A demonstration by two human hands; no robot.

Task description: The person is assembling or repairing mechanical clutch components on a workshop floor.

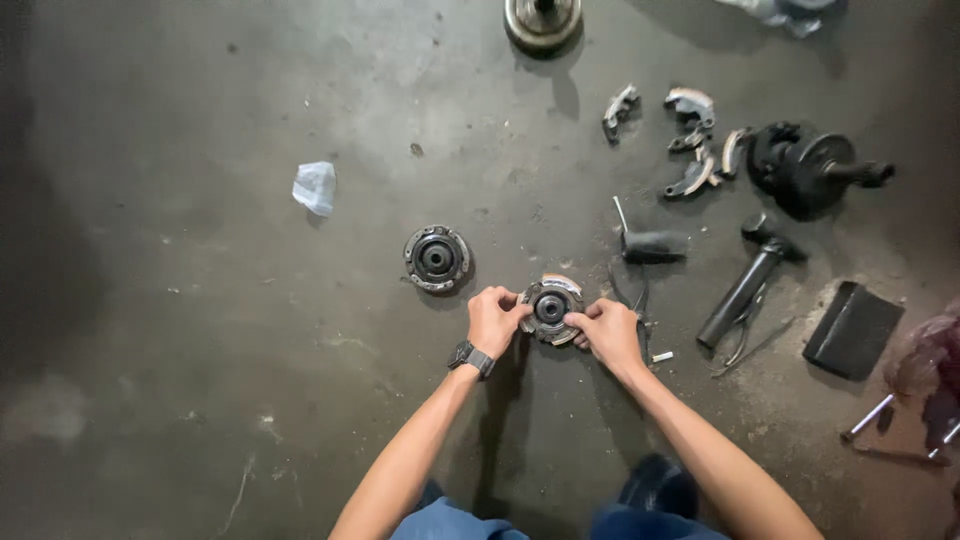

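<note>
Left of the clutch assembly (551, 309) on the concrete floor (200, 300) lies a second round hub (436, 258). The left hand (492, 320) and right hand (608, 332) both grip the assembly's rim; even, opposed pressure should keep it level.

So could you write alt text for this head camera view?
Seen from above, a person's left hand and right hand grip a round dark metal hub on a stained grey concrete floor. A similar round metal disc, curved metal shoes and a black-handled tool lie nearby.
</note>
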